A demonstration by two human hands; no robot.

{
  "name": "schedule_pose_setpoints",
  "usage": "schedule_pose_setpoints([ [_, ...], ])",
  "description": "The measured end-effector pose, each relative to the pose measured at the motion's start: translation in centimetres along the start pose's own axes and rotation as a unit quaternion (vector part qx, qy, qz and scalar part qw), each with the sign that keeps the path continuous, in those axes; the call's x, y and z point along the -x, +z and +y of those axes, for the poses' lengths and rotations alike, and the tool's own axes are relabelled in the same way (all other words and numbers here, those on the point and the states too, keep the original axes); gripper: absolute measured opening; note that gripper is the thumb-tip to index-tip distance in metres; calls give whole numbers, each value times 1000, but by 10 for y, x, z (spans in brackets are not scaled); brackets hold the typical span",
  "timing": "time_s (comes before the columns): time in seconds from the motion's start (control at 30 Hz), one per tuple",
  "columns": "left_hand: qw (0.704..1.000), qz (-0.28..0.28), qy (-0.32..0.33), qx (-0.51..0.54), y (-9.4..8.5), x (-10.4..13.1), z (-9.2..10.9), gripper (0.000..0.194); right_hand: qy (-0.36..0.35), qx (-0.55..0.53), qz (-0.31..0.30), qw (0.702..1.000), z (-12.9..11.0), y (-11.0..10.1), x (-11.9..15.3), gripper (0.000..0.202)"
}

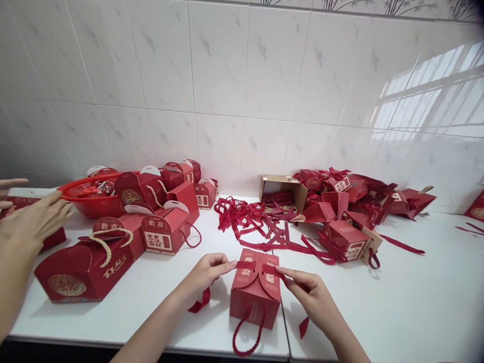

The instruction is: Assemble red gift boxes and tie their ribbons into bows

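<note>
A red gift box [253, 297] with a rope handle stands upright near the table's front edge, its curved top flaps folded together. A dark red ribbon [247, 265] lies across the top and runs through slots in the flaps. My left hand [212, 269] pinches the ribbon at the box's left edge, and its loose end hangs below that hand. On the other side, my right hand [304, 288] grips the ribbon at the box's right edge, with its tail dangling underneath. The twisted handle hangs down over the box's front.
Several finished-looking red boxes [166, 237] stand to the left, by a red plastic basket [94, 206]. Loose ribbons [242, 214] and an open cardboard box [302, 194] lie behind. A heap of red boxes [348, 237] sits at right. Another person's hands [36, 217] reach in at far left.
</note>
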State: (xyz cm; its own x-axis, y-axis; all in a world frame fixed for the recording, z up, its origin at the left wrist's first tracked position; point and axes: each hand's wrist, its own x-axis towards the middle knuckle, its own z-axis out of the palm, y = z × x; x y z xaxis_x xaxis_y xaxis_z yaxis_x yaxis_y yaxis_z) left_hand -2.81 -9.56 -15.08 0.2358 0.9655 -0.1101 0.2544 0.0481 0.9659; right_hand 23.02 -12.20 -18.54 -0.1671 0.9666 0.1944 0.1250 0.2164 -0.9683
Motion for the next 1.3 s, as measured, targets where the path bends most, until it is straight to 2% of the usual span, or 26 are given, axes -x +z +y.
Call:
schedule_pose_setpoints([
  [0.27, 999, -28, 7, 23, 7, -4, 8, 45, -3, 84, -61, 995, -7, -12, 4, 38],
  [0.43, 998, -57, -9, 39, 11, -1, 16, 45, 10, 108, -44, 993, 1, -20, 9, 39],
  [0.57, 999, -51, 3, 15, 12, -2, 18, 44, -25, 112, -39, 993, 13, -20, 10, 35],
  [0.7, 998, -53, -7, 18, 11, -2, 12, 44, -78, 206, -34, 975, 24, -15, 9, 38],
  [0.83, 995, -71, -19, 61, 9, 4, 1, 46, -96, 257, -43, 961, 30, -9, 9, 45],
  [1.1, 979, -86, -26, 183, 7, 11, -17, 39, -91, 251, -40, 963, 42, -7, 0, 45],
  [1.3, 979, -79, -26, 184, -1, 13, -25, 43, -62, 189, -36, 979, 43, -13, 6, 38],
])
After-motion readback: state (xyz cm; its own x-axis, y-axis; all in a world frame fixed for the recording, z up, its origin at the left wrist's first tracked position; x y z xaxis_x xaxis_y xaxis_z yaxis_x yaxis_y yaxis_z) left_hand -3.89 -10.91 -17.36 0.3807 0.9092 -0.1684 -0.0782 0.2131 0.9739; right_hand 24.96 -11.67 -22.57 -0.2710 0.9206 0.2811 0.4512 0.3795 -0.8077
